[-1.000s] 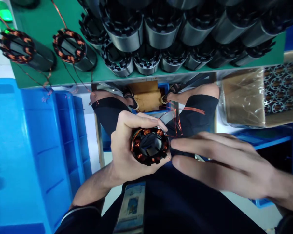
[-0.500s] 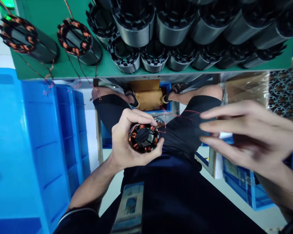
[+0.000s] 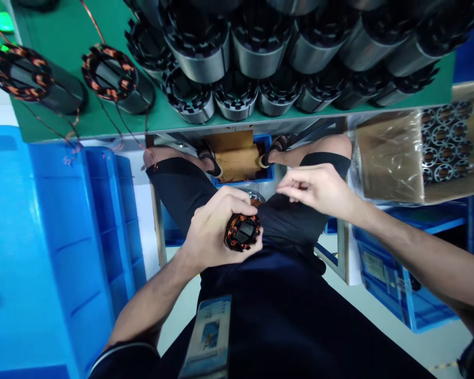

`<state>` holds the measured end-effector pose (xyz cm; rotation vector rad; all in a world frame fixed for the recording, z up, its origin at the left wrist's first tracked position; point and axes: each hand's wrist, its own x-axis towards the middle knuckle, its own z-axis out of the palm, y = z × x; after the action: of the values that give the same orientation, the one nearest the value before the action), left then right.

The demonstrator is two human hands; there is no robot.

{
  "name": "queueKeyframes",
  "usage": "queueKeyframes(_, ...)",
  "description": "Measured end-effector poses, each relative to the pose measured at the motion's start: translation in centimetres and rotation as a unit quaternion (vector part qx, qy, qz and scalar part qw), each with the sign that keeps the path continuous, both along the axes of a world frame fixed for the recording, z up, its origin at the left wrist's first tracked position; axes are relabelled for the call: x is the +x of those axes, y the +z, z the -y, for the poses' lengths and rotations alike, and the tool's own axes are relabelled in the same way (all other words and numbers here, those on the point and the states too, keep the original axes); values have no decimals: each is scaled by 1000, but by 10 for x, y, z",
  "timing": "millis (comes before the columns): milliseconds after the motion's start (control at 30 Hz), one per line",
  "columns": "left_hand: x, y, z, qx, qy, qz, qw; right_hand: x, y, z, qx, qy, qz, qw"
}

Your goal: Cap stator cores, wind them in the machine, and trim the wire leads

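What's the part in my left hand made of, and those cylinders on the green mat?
Stator in your left hand: coils look like enamelled copper wire, glossy orange-brown, around a black, likely plastic, core. The cylinders on the green mat look like steel, satin grey, with black, probably plastic, end pieces.

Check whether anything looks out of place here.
Loose wire tails from two wound stators dangle tangled over the edge of the green table. The stator in the left hand looks intact.

The person wears black shorts (image 3: 181, 187), sandals (image 3: 210, 158), a navy top (image 3: 292, 321) and a badge (image 3: 210, 331).
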<state>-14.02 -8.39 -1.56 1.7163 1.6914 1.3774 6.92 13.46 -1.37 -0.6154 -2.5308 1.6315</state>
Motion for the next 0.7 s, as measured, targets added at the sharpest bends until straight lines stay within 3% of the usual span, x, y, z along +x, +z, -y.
queueKeyframes(100,-5,-8,5,-28,15,-84,996,4,12,3,145,-39,8,989)
queueKeyframes(167,-4,-8,5,-37,23,-116,992,0,31,22,179,-23,-22,983)
queueKeyframes(233,0,-3,2,-32,22,-127,991,-10,47,44,150,32,-34,988)
queueKeyframes(333,7,8,-4,-12,13,-133,991,-24,56,63,73,81,1,994)
queueKeyframes(467,13,19,-6,9,27,-117,993,-29,62,58,6,103,45,994)
queueKeyframes(700,12,21,-15,78,88,41,992,-25,99,38,-6,124,19,992)
